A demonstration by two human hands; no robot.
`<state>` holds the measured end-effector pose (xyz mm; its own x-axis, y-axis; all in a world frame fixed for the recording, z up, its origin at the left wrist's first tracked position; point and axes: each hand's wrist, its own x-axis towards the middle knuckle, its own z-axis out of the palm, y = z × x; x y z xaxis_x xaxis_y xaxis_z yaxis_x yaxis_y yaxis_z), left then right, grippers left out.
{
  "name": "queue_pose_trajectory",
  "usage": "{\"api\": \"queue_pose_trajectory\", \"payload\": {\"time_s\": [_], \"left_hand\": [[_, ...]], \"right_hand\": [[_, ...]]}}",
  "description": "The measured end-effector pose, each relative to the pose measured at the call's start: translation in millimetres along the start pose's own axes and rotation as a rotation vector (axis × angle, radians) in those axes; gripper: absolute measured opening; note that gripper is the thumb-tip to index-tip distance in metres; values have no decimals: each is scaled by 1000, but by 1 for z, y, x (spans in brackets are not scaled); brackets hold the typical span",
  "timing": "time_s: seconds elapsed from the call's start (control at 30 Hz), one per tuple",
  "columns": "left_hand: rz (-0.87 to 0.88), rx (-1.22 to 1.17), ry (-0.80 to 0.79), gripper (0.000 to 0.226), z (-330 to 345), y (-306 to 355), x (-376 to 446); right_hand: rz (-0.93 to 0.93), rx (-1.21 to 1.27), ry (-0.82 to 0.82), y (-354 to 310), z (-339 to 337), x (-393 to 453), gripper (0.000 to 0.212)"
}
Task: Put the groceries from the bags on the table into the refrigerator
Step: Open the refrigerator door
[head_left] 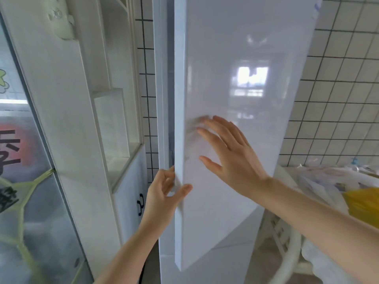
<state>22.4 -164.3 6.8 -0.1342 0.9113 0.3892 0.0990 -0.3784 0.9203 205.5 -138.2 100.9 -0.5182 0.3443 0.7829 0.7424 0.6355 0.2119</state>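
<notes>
The fridge door (pixel 235 99) stands just ajar. To open it cleanly, I'd pull steadily from the free edge and let the flat palm only steady the panel. The left hand (pixel 164 193) curls round that edge, thumb in front. The right hand (pixel 227 152) lies open, fingers spread, against the door face. The bags (pixel 328 181) sit on the desk at right.

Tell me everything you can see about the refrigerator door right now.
The refrigerator door is a tall, glossy white panel, smooth and handle-free as far as shown, mirroring a bright window. It stands slightly ajar, its left edge swung clear of the cabinet with a narrow gap behind. The left hand grips that edge low down, fingers curled behind it and thumb in front. The right hand is spread open at its face; contact is unclear.
</notes>
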Motion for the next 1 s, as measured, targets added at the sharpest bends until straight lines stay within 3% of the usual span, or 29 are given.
{"api": "queue_pose_trajectory", "payload": {"time_s": [0.2,0.33,0.47,0.7,0.87,1.0], "left_hand": [[33,-34,-3,32,55,25,-80],[92,9,-17,48,97,45,-128],[147,118,-43,60,143,59,-159],[497,341,-107,75,228,62,-175],[630,257,-163,74,298,54,-180],[726,195,-116,76,365,41,-188]], "right_hand": [[316,310,-118,-19,-71,-55,73],[475,486,-29,-25,-109,-94,83],[650,593,48,-13,-148,-129,77],[693,543,66,38,-209,-182,66],[669,602,126,75,-240,-218,56],[705,628,146,113,-252,-253,63]]}}
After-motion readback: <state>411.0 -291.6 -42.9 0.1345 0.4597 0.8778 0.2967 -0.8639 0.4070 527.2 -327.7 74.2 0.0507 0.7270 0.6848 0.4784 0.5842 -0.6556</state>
